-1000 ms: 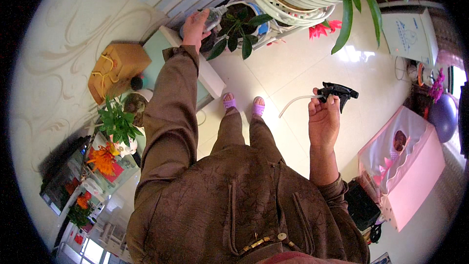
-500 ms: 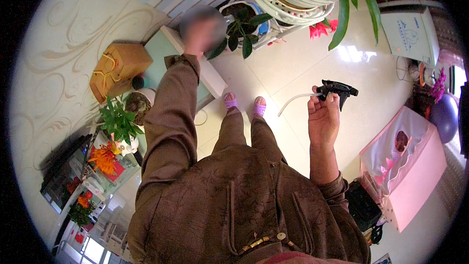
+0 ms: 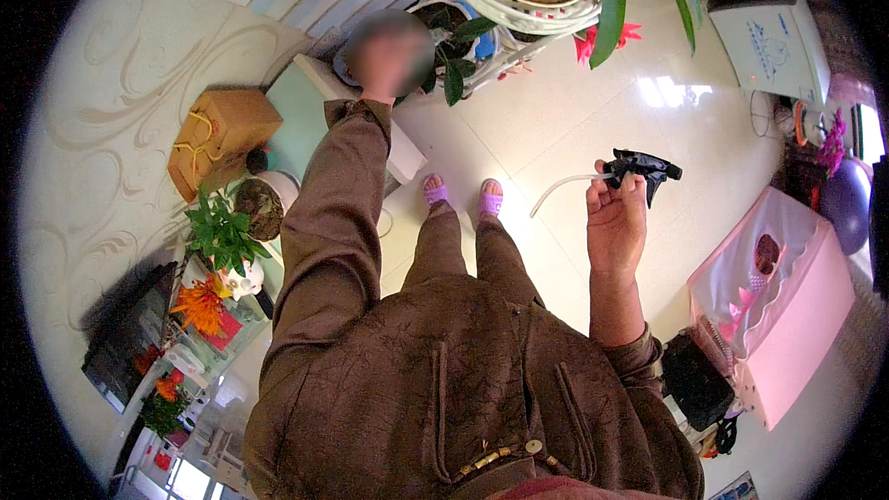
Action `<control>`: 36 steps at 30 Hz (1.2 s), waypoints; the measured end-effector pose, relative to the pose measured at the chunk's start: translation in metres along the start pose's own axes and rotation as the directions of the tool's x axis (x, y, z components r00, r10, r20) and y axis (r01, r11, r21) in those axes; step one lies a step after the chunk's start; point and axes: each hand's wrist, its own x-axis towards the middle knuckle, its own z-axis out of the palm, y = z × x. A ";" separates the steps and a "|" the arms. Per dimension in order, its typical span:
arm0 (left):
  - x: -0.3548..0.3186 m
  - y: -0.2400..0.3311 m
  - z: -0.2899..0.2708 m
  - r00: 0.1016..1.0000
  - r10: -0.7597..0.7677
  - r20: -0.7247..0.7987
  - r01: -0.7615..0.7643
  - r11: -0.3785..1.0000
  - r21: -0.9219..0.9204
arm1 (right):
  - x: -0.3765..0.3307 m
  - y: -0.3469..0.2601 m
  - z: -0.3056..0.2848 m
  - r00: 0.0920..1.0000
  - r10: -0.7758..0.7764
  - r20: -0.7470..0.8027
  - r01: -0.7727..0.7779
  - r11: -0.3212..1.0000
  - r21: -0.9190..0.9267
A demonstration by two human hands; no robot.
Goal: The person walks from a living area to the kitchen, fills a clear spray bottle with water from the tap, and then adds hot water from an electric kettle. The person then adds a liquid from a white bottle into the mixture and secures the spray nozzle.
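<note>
My right hand [image 3: 618,231] is raised over the floor on the right. Its fingers pinch a black trigger spray head [image 3: 643,172], and a thin pale dip tube [image 3: 558,191] curves out from it to the left. My left arm stretches far forward, over the pale cabinet. A blurred patch covers my left hand [image 3: 381,60], so its fingers and anything in them are hidden. Just right of that hand stands a dark-leaved potted plant [image 3: 454,81]. The spray head is joined to no bottle.
A white plant stand [image 3: 528,14] holds pots at the far side. On the cabinet [image 3: 310,102] are a brown gift bag [image 3: 222,134] and a leafy plant [image 3: 222,233]. A pink lined box [image 3: 787,315] stands at right, a white box [image 3: 773,51] beyond it.
The view has shifted a little, and the plants and stand sit further left in it. My left arm has swung slightly right. My right hand still holds the spray head, almost unmoved.
</note>
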 end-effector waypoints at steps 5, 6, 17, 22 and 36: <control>0.008 0.006 -0.006 0.929 0.367 0.039 -0.341 0.812 0.475 | 0.002 -0.001 -0.004 1.000 0.007 -0.002 -0.007 1.000 0.013; 0.012 -0.002 -0.013 0.903 0.415 0.105 -0.402 0.737 0.543 | 0.001 -0.002 -0.004 1.000 0.010 0.003 -0.010 1.000 0.021; 0.007 -0.002 -0.045 0.960 0.280 0.016 -0.271 0.909 0.315 | 0.002 -0.004 0.001 1.000 0.018 0.023 -0.018 1.000 -0.005; 0.004 0.015 -0.051 0.871 0.488 -0.058 -0.372 0.733 0.569 | 0.003 -0.004 -0.001 0.998 0.021 0.067 -0.019 1.000 -0.022; 0.004 0.025 -0.042 0.951 0.270 -0.150 -0.151 0.831 0.535 | 0.002 -0.009 -0.007 0.998 0.015 0.059 -0.015 1.000 -0.002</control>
